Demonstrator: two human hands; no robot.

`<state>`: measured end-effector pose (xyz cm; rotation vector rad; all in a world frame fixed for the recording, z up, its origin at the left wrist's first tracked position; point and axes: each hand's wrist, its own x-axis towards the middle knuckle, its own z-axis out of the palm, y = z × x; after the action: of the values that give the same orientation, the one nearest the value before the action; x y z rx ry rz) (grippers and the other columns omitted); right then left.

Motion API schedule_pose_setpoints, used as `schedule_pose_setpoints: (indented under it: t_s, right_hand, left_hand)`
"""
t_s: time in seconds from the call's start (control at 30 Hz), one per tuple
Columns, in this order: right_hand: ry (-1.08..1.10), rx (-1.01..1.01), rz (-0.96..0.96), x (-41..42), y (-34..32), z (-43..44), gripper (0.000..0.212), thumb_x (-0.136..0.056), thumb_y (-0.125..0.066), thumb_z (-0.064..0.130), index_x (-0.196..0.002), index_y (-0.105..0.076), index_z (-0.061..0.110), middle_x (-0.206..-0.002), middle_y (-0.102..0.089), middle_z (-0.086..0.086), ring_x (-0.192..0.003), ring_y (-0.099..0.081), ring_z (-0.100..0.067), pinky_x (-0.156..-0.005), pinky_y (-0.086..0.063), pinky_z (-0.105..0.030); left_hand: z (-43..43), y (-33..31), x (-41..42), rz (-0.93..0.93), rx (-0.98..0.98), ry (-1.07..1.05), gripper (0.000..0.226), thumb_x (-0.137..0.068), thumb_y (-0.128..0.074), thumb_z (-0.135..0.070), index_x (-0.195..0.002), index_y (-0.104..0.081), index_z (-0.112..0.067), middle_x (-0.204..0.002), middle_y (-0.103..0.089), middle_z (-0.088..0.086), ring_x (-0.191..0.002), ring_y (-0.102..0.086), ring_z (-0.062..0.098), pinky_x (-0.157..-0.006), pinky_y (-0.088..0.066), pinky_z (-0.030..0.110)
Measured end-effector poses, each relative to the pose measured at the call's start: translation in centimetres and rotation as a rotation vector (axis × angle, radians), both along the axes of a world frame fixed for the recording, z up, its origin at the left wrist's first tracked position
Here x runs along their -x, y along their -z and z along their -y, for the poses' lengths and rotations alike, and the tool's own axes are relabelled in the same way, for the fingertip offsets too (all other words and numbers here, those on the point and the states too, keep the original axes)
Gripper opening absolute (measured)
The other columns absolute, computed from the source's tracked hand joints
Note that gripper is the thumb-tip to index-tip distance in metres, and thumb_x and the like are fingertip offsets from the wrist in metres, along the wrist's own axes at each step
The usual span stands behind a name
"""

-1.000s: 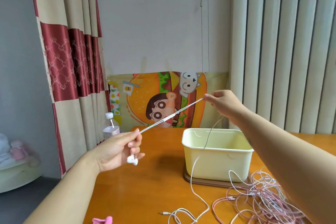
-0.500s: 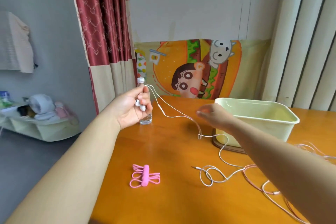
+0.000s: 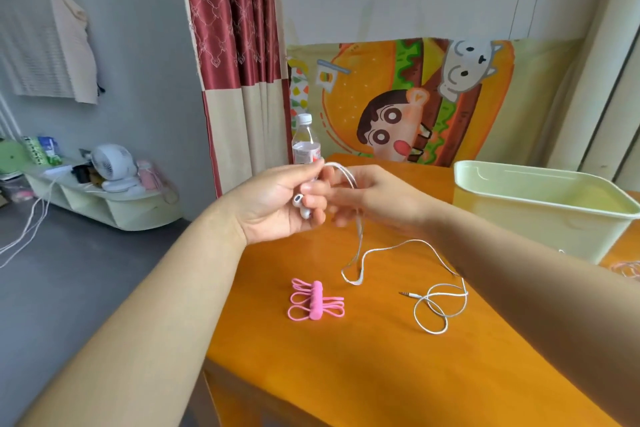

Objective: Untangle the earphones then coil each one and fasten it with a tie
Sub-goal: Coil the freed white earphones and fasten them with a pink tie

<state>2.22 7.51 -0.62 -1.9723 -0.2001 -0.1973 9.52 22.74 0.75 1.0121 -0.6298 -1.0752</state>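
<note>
Head view: we hold the white earphones above the table's far left part. Our left hand curls round the 2 earbuds and pinches the cable between thumb and forefinger. The cable arcs over our right hand, just at 3 o'clock. Its fingers are blurred, so we cannot tell their grip. Slack drops at 6 o'clock onto the table, ending in the jack. A pink coil lies at the jack's 9 o'clock, a bin at 2 o'clock, and a bottle at 12 o'clock of the left hand.
</note>
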Motion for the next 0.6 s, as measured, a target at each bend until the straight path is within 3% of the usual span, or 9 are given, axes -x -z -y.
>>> schedule_pose_setpoints:
  t_s: [0.1, 0.17, 0.23, 0.3, 0.37, 0.43, 0.5, 0.6]
  right_hand:
    - [0.044, -0.245, -0.05, 0.3, 0.7, 0.6, 0.021, -0.098, -0.046, 0.018, -0.087, -0.063, 0.011, -0.047, -0.037, 0.009, -0.044, -0.035, -0.005, -0.053, -0.036, -0.021]
    - [0.093, -0.206, -0.048, 0.7, 1.5, 0.8, 0.026, -0.099, -0.044, 0.023, -0.085, -0.063, 0.012, -0.046, -0.031, 0.012, -0.042, -0.03, -0.005, -0.051, -0.033, -0.021]
    - [0.155, 0.066, -0.047, 1.3, 2.1, 0.5, 0.028, -0.1, -0.044, 0.027, -0.087, -0.065, 0.014, -0.049, -0.036, 0.012, -0.044, -0.033, -0.005, -0.05, -0.036, -0.021]
    - [0.149, 0.474, -0.08, 2.2, 2.1, 0.1, 0.03, -0.1, -0.042, 0.029, -0.096, -0.067, 0.013, -0.06, -0.046, 0.006, -0.05, -0.04, -0.003, -0.051, -0.036, -0.013]
    - [0.074, 0.803, -0.155, 3.3, 1.7, -0.6, 0.031, -0.101, -0.039, 0.028, -0.106, -0.066, 0.012, -0.081, -0.059, 0.002, -0.068, -0.05, -0.007, -0.059, -0.037, -0.012]
    - [0.047, 0.985, -0.222, 4.6, 0.8, -1.2, 0.032, -0.102, -0.037, 0.029, -0.106, -0.064, 0.014, -0.097, -0.064, 0.0, -0.081, -0.054, -0.013, -0.07, -0.042, -0.022]
    - [0.062, 1.134, -0.227, 5.8, -0.5, -1.5, 0.031, -0.102, -0.036, 0.031, -0.101, -0.063, 0.016, -0.089, -0.061, 0.002, -0.08, -0.055, -0.015, -0.071, -0.042, -0.028]
    - [0.092, 1.19, -0.167, 7.3, -2.8, -1.1, 0.028, -0.101, -0.037, 0.029, -0.093, -0.062, 0.019, -0.076, -0.055, 0.006, -0.071, -0.054, -0.014, -0.067, -0.039, -0.027]
  left_hand:
    - [-0.3, -0.3, -0.1, -0.258, 0.269, 0.001, 0.019, -0.095, -0.047, -0.025, -0.091, -0.061, -0.012, -0.054, -0.04, -0.008, -0.047, -0.044, 0.004, -0.057, -0.049, 0.017]
    - [0.3, -0.4, 0.2, -0.344, 0.391, -0.134, 0.026, -0.098, -0.041, -0.022, -0.097, -0.063, -0.009, -0.056, -0.039, -0.008, -0.048, -0.044, 0.004, -0.057, -0.05, 0.017]
    - [1.2, -0.3, 0.7, -0.362, 0.443, -0.254, 0.027, -0.1, -0.038, -0.018, -0.104, -0.061, -0.006, -0.058, -0.042, -0.008, -0.049, -0.047, 0.003, -0.059, -0.053, 0.018]
    - [2.3, 0.3, 1.0, -0.381, 0.434, -0.346, 0.025, -0.1, -0.038, -0.014, -0.106, -0.059, -0.003, -0.06, -0.05, -0.005, -0.052, -0.054, 0.002, -0.065, -0.058, 0.023]
    - [3.3, 1.2, 1.4, -0.357, 0.398, -0.409, 0.023, -0.1, -0.04, -0.012, -0.104, -0.06, -0.003, -0.065, -0.059, 0.0, -0.058, -0.062, 0.005, -0.076, -0.058, 0.032]
    - [4.1, 2.1, 1.9, -0.25, 0.33, -0.458, 0.022, -0.1, -0.04, -0.012, -0.101, -0.061, -0.005, -0.073, -0.065, 0.002, -0.067, -0.067, 0.01, -0.083, -0.054, 0.036]
    - [4.8, 3.0, 2.5, -0.081, 0.236, -0.505, 0.024, -0.101, -0.038, -0.013, -0.101, -0.061, -0.007, -0.078, -0.067, 0.003, -0.075, -0.067, 0.014, -0.087, -0.051, 0.034]
    - [5.4, 4.1, 3.4, 0.153, 0.116, -0.503, 0.026, -0.102, -0.035, -0.014, -0.1, -0.06, -0.008, -0.079, -0.066, 0.003, -0.068, -0.066, 0.01, -0.068, -0.052, 0.019]
